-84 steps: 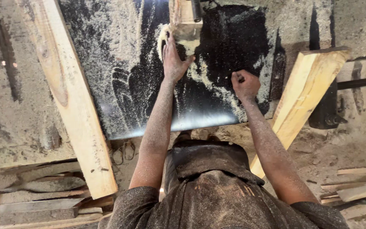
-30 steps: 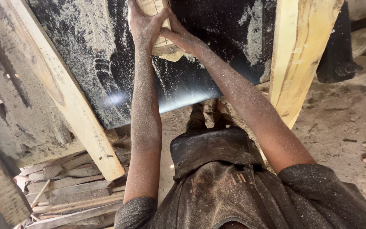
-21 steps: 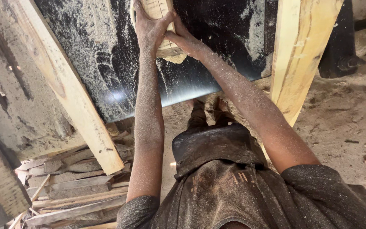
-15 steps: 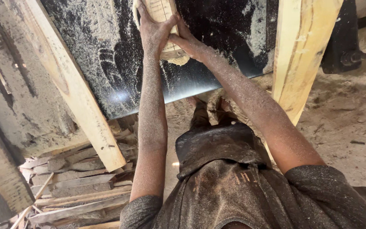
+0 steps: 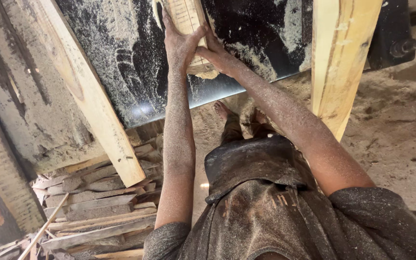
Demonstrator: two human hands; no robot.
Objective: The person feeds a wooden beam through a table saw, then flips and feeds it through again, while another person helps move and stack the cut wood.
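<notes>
While both hands (image 5: 196, 45) press wood block (image 5: 185, 17), sawdusty black table (image 5: 121, 67), plank (image 5: 343, 58)

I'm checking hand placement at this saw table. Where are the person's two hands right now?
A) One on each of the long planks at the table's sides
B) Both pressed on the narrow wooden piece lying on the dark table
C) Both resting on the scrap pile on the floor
B: the left hand and right hand both lie on the narrow wooden piece on the sawdust-covered dark table.
</notes>
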